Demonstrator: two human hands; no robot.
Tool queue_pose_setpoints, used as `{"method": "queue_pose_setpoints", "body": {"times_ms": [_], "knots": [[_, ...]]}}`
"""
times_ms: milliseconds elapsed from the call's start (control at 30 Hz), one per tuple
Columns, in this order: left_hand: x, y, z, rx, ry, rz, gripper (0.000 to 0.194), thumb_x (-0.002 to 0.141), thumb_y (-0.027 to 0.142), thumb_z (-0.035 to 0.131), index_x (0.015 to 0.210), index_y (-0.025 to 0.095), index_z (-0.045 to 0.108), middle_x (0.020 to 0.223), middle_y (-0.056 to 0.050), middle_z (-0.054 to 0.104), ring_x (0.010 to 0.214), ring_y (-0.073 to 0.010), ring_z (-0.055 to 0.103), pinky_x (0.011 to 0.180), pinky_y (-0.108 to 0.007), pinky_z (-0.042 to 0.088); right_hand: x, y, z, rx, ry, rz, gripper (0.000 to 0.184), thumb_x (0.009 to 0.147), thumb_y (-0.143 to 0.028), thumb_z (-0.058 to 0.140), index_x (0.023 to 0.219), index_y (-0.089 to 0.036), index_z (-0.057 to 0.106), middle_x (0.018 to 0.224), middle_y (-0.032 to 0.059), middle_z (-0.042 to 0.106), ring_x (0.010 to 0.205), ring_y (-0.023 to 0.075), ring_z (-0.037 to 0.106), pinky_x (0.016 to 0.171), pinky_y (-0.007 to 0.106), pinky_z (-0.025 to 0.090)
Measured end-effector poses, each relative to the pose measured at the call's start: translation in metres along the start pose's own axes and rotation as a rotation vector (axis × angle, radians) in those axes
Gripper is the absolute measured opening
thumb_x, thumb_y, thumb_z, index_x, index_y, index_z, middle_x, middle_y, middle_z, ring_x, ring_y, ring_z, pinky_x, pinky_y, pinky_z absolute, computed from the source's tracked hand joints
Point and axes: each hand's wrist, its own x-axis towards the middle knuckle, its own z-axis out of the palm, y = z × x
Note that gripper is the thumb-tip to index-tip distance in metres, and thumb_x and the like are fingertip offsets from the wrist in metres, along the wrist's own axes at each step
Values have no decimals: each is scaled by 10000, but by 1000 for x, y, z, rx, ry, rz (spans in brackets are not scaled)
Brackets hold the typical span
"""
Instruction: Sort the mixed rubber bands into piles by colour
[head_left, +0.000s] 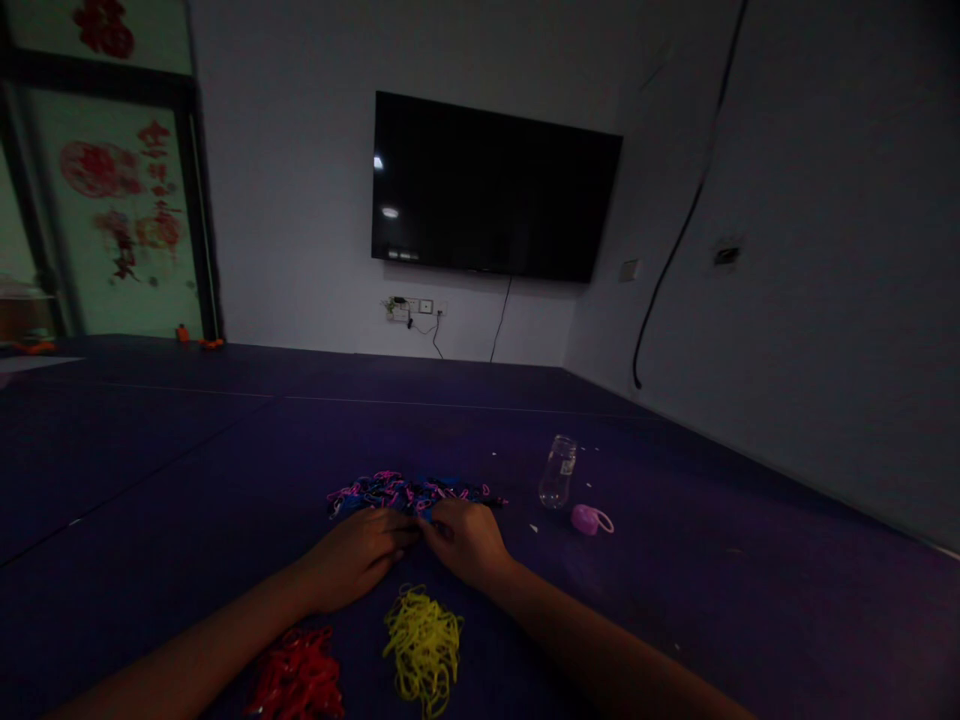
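At the far left of the dim room, a pale door bears red decorations, with small orange objects at its foot. From there a dark purple surface spreads across the view to the walls, crossed by thin seams. On it, nearest the camera, lies a heap of red bands beside the left forearm. The left hand and right hand are close together, fingertips meeting at the near edge of a pink, blue and black pile; whether they pinch anything I cannot tell. Yellow bands lie between the forearms. Beyond, a black television hangs on the wall above sockets. Right of the hands, a clear bottle stands open, a pink lid beside it. A dark cable runs down the right-hand wall.
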Motion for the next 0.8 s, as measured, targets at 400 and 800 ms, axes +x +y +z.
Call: {"method": "queue_pose_setpoints", "body": {"times_ms": [400, 800], "knots": [[0, 0, 1, 6, 0, -16, 415, 853, 95, 477, 1222, 269, 554, 1223, -51, 592, 1115, -219, 532, 951, -390, 427, 0, -2, -2, -24, -15, -4, 229, 837, -269, 566, 622, -201, 605, 637, -10, 641, 575, 103, 566, 494, 220, 281], [0, 2, -1, 12, -2, -37, 388, 855, 96, 483, 1194, 260, 575, 1195, -53, 604, 1096, -223, 538, 942, -397, 427, 0, 0, 0, -3, -2, -25, 229, 839, -254, 541, 622, -198, 588, 629, -13, 641, 569, 102, 571, 497, 223, 274]]}}
